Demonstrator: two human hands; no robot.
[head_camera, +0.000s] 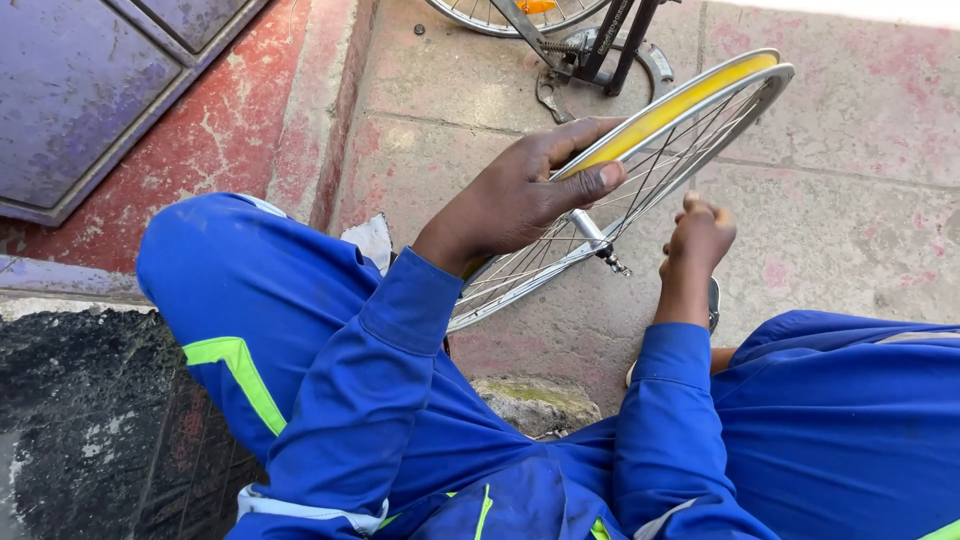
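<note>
A person in blue overalls (330, 400) with lime reflective stripes sits low over a worn, red-stained concrete floor (850, 200), a bare bicycle wheel (640, 160) tilted between the knees, its lower edge down toward the lap. The rim carries a yellow rim strip (680, 100) along its inner channel, and thin spokes (690, 140) fan to a silver hub (590, 232) with its axle end pointing toward the viewer. The left hand (520, 190) clamps the rim, thumb pressed onto the yellow strip, fingers curled behind. The right hand (700, 232) is clenched in a fist among the spokes near the hub — what it pinches, if anything, I cannot tell. Risk, as I judge it: the wheel hangs on that single left-hand grip, so a slip of the thumb could let the rim swing and trap the right fingers between spokes — or drop the axle onto the concrete. Another bicycle's stand and wheel (560, 40) lie beyond.
</note>
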